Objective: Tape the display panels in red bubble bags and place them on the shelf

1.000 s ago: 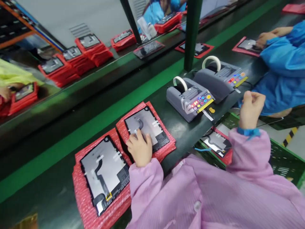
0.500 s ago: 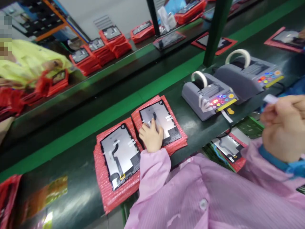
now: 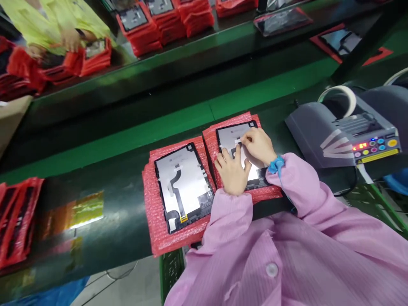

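Observation:
My left hand (image 3: 233,172) lies with spread fingers on a tablet screen panel (image 3: 230,135), silver-grey with a black rim. This panel rests on red bubble-wrap sleeves (image 3: 209,137). Between thumb and finger, my right hand (image 3: 259,145) pinches a small white piece of tape (image 3: 238,140) at the panel, close to the dark flex cable under my left fingertips. Part of the cable is hidden by my hands. To the left, a second screen panel (image 3: 195,187) lies face up on more red sleeves, its dark cable ending in a yellow-edged connector (image 3: 184,219).
A grey tape dispenser (image 3: 338,131) with a lit display stands to the right, another beyond it. Red-sleeved stacks (image 3: 140,36) line the far bench, where a co-worker in a yellow jacket (image 3: 57,21) handles red sleeves. More red sleeves (image 3: 19,221) lie at far left.
My right hand has come from the far right, by the dispensers, to the right-hand panel with the piece of tape. My left hand stays on that panel. The camera view has shifted.

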A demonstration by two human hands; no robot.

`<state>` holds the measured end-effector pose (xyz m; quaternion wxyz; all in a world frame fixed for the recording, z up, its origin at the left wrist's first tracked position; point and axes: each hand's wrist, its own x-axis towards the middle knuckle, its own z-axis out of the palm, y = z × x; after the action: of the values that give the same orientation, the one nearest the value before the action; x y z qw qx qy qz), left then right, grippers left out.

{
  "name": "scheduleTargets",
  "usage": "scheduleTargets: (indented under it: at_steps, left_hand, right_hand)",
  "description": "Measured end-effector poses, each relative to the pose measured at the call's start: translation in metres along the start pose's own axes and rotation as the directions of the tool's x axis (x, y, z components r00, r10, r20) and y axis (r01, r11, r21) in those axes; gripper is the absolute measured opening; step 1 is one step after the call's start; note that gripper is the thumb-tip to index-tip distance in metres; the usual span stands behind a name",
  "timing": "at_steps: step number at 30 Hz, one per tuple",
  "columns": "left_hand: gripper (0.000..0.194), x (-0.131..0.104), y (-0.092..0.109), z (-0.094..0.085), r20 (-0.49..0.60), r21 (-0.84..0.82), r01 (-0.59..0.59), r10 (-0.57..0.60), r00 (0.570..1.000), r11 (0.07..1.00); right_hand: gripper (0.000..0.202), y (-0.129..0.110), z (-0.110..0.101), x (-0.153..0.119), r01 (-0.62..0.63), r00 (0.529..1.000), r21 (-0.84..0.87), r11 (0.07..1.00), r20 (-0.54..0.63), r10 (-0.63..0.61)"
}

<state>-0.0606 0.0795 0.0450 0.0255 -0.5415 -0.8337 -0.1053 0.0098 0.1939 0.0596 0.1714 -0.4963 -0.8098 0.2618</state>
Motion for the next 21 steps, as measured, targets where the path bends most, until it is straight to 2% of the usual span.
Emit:
scheduleTargets:
  at_steps: [8, 21]
  left_hand:
    - [0.054, -0.0001, -0.0011, 0.0002, 0.007, -0.01, -0.005, 0.005, 1.0, 1.0]
    - [0.062, 0.0053, 0.0038, -0.0027, 0.057, 0.009, 0.023, -0.023, 0.998, 1.0]
  right_hand:
    - [0.03, -0.0045, 0.0048, -0.0004, -0.05, 0.999, -0.092, 0.995, -0.004, 0.05]
    - [0.03, -0.0084, 0.0054, -0.0015, 0.0, 1.0, -0.193, 0.981, 0.011, 0.002]
